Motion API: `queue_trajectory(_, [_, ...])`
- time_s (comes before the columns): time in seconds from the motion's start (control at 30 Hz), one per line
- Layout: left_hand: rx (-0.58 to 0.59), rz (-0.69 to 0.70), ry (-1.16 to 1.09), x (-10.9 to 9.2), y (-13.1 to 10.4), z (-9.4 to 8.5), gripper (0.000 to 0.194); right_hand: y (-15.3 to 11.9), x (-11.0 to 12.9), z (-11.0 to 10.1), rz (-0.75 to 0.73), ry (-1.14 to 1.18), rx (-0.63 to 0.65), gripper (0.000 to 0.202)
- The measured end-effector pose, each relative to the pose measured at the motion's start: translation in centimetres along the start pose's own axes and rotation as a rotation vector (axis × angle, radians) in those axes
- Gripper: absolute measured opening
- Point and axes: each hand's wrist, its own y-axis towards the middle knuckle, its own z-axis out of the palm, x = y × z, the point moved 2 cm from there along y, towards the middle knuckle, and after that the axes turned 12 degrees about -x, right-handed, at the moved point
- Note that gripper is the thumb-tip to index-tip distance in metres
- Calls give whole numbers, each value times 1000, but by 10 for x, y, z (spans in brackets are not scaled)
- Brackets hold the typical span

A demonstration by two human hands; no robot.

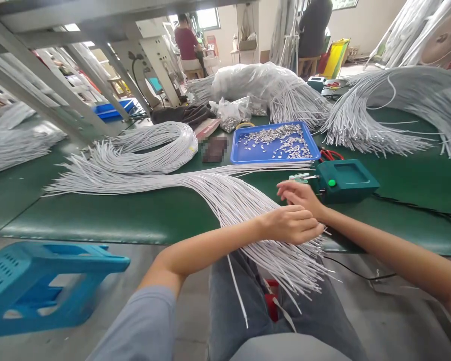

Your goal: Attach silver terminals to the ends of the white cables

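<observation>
My left hand (291,224) is closed in a loose fist over a fanned bundle of white wires (233,200), whose ends hang past the table edge above my lap. Whatever its fingers hold is hidden. Just beyond it my right hand (299,194) has its fingers bent together, and what lies between them is too small to make out. Close to the right hand stands a small green machine (348,180) with a round, bright green button and a metal piece at its left side. A blue tray (244,156) of small metal terminals lies behind the hands.
Coiled white wires (161,150) lie at the left, another wire bundle (398,110) at the right, a plastic-wrapped one (255,80) behind. A dark brown object (215,149) sits beside the tray. Red-handled pliers (330,154) touch the machine. A blue stool (60,271) stands lower left.
</observation>
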Motion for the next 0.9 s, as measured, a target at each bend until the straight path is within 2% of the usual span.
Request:
queue_trajectory(0.07, [-27,106,-26,2,0,1,18,2,-2,2,101,-47,187,25])
queue_trajectory(0.1, [-52,130,-22,6,1,-1,17,4,-3,1,112,-65,239,24])
queue_trajectory(0.17, [-86,52,71,21,6,-12,18,7,-5,0,90,-83,263,20])
queue_trajectory(0.2, [-105,-61,171,32,8,-20,23,9,-6,-1,81,-83,269,20])
queue_trajectory(0.27, [-151,-454,480,58,9,-40,35,10,-9,1,90,-75,276,23])
queue_trajectory(0.33, [-35,-726,741,80,7,-56,34,10,-11,4,127,-55,282,25])
queue_trajectory(0.4, [102,-857,835,94,3,-63,28,9,-12,6,155,-32,271,25])
queue_trajectory(0.47, [165,-895,841,101,0,-62,25,8,-12,8,166,-12,253,24])
queue_trajectory(0.63, [185,-918,844,100,-2,-58,32,8,-13,9,154,-16,234,21])
queue_trajectory(0.9, [234,-975,862,99,-2,-62,37,8,-17,10,166,20,233,19])
